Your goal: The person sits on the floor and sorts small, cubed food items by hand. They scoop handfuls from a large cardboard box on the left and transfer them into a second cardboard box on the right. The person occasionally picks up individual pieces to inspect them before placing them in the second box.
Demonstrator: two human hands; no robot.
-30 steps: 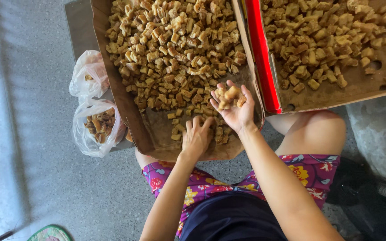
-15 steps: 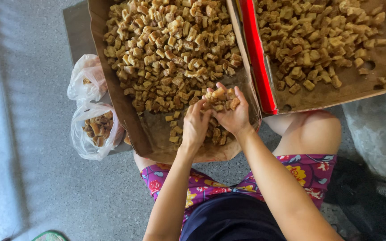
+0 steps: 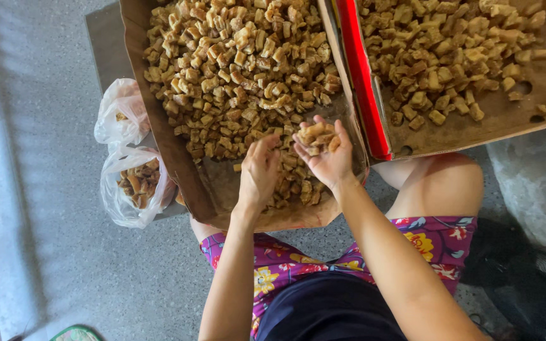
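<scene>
A big cardboard tray (image 3: 159, 126) in front of me is heaped with small brown fried chunks (image 3: 235, 69). My right hand (image 3: 323, 155) is cupped palm up over the tray's near right corner, holding a handful of the chunks (image 3: 315, 136). My left hand (image 3: 259, 173) hovers palm down just left of it, fingers bent over the loose chunks at the tray's near edge; whether it pinches a piece is hidden. The tray's near end rests over my knees.
A second cardboard tray with a red rim (image 3: 361, 82) full of the same chunks sits to the right. Two clear plastic bags (image 3: 131, 183) holding some chunks lie left of the main tray on the grey speckled floor (image 3: 45, 208). My bare knee (image 3: 443, 183) shows at right.
My right hand stays cupped with its handful near the tray's corner. My left hand rose from the tray's near edge toward the right hand and now sits beside it.
</scene>
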